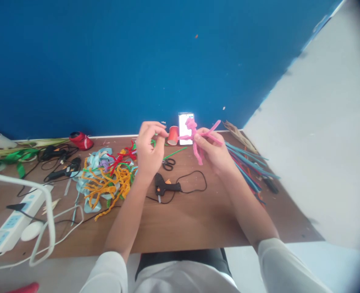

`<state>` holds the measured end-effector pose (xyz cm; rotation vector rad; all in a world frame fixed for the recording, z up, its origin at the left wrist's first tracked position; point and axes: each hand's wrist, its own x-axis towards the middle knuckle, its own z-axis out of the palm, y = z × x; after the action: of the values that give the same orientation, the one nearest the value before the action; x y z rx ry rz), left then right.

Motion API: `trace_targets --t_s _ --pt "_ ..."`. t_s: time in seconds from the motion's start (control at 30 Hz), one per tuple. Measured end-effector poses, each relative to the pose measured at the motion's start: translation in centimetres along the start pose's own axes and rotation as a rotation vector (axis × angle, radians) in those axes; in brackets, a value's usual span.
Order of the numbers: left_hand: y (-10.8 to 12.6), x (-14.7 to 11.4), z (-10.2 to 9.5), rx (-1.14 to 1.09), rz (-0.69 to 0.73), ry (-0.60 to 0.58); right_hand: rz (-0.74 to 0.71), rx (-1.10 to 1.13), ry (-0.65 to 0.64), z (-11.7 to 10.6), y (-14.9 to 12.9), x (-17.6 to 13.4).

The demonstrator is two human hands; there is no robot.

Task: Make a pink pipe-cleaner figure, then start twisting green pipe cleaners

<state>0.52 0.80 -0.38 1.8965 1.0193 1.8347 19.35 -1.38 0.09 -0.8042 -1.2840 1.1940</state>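
Note:
A small pink pipe-cleaner figure is pinched between the thumb and fingers of my right hand. Its looped top and several fuzzy limbs stick out around my grip, in front of a bright phone. My left hand is raised to the left of the figure, its fingers curled and thumb near the index finger. A gap shows between those fingertips and the figure's left limb. Whether a small thing sits in this pinch cannot be made out. Behind my left fingertips lies a red spool.
Below my hands are a black glue gun with its cord and scissors. Orange pipe cleaners and pale blue ribbon are heaped at left, near a power strip. Blue pipe cleaners lie at right.

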Motion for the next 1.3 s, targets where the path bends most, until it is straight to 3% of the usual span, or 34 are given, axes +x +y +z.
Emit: trace_targets --t_s 0.1,0.17,0.23,0.3,0.37,0.43,0.63,0.73,0.83,0.9,0.97,1.1,1.17,1.23,1.3 --pt "-0.3 0.0 0.4 -0.230 -0.443 -0.352 -0.084 -0.225 -0.075 0.0 0.0 -0.3" --pt "-0.3 -0.2 0.5 -0.361 -0.628 -0.536 -0.230 -0.450 -0.109 -0.1 0.0 -0.4" --pt "-0.2 -0.2 0.4 -0.426 -0.668 -0.590 -0.385 -0.638 -0.137 -0.2 0.0 -0.4" --pt "0.0 -0.2 0.2 -0.429 -0.614 -0.570 -0.471 -0.718 -0.149 -0.3 0.1 -0.3" --pt "0.2 -0.1 0.1 -0.361 -0.508 -0.533 -0.438 -0.678 -0.143 -0.3 0.2 -0.3" --pt "0.3 -0.2 0.2 -0.203 -0.325 -0.475 -0.310 -0.512 -0.129 -0.2 0.4 -0.2" --pt "-0.6 -1.4 1.1 0.361 0.603 -0.066 0.158 0.213 -0.123 0.7 0.7 -0.2" --pt "-1.1 -1.8 0.9 0.433 0.810 0.036 0.374 0.421 -0.148 1.5 0.2 -0.7" --pt "-0.8 -1.6 0.5 0.405 0.862 0.101 0.304 0.346 -0.178 2.0 -0.4 -1.5" --pt "-0.2 -1.3 0.3 0.347 0.784 0.063 0.142 0.181 -0.181 1.8 -0.7 -1.7" --pt "0.5 -0.9 0.3 0.262 0.582 -0.059 -0.038 -0.037 -0.133 1.4 -0.7 -1.5" --pt "0.7 -0.4 0.4 -0.018 -0.156 -0.343 -0.364 -0.494 -0.038 0.5 0.3 -0.5" --pt "0.3 -0.3 0.4 -0.185 -0.425 -0.488 -0.543 -0.662 -0.054 0.1 1.0 -0.1" --pt "0.0 -0.1 0.2 -0.320 -0.528 -0.565 -0.734 -0.797 -0.078 -0.2 1.6 0.3" --pt "0.0 0.0 0.0 -0.394 -0.508 -0.569 -0.855 -0.869 -0.098 -0.5 2.0 0.5"
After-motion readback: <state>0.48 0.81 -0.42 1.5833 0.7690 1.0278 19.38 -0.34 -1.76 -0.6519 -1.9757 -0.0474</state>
